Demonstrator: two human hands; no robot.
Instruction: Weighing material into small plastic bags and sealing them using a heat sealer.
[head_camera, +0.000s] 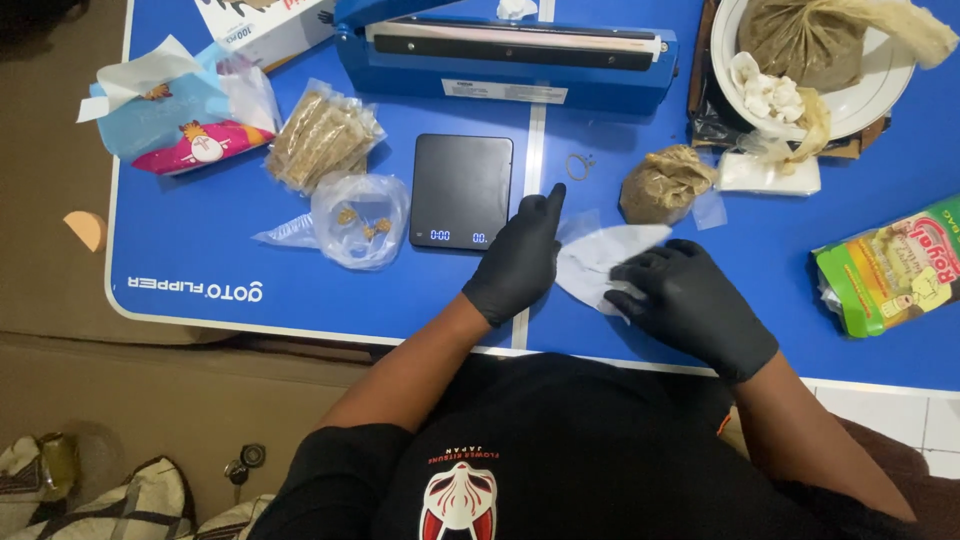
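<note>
Both my hands wear black gloves. My left hand (518, 262) lies on the blue table (200, 240) with its index finger stretched out beside the right edge of a small black digital scale (461, 190). My right hand (690, 300) presses its fingers on a flat clear plastic bag (606, 255) lying on the table between the two hands. A filled bag of brown paste (664, 184) sits just beyond the flat bag.
A blue heat sealer (510, 55) stands at the back. Left of the scale lie a nearly empty plastic bag (358, 218), a packed brown bag (322, 138) and a colourful pouch (178, 118). A white plate (880, 95) with bagged paste sits back right; a green packet (895, 265) lies at the right.
</note>
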